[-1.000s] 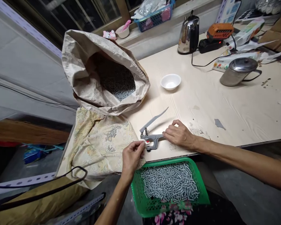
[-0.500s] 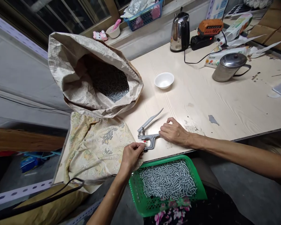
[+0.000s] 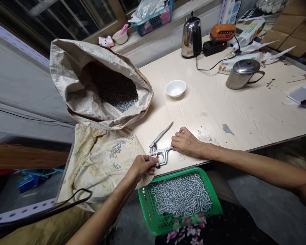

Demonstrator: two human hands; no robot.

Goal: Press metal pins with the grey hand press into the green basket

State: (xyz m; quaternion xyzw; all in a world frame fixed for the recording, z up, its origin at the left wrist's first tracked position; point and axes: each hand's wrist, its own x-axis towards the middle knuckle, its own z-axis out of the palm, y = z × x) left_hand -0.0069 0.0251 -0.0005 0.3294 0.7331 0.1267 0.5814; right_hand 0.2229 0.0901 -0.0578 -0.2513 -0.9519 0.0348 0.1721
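Grey hand-press pliers (image 3: 165, 157) with a spring and a small red part in the jaw lie at the table's front edge, upper handle raised. My right hand (image 3: 185, 143) is closed round the end of their lower handle. At the jaw, my left hand (image 3: 142, 166) pinches thumb and fingers together; whatever is between them is too small to make out. Small ridged metal pieces (image 3: 183, 194) fill much of a green basket (image 3: 146, 212) just below the pliers. More loose metal pieces (image 3: 116, 148) lie on a patterned cloth (image 3: 91, 173) left of my left hand.
A large open sack (image 3: 66, 64) with more metal pieces stands behind the cloth. Farther back are a white bowl (image 3: 175, 89), a kettle (image 3: 190, 39), an orange battery on a charger (image 3: 222, 33) and a lidded metal mug (image 3: 241, 78). The table edge runs above the basket.
The view has shifted slightly. My left fingers have moved a little around the pliers' jaw. My right hand keeps its hold on the lower handle, and the upper handle stays raised.
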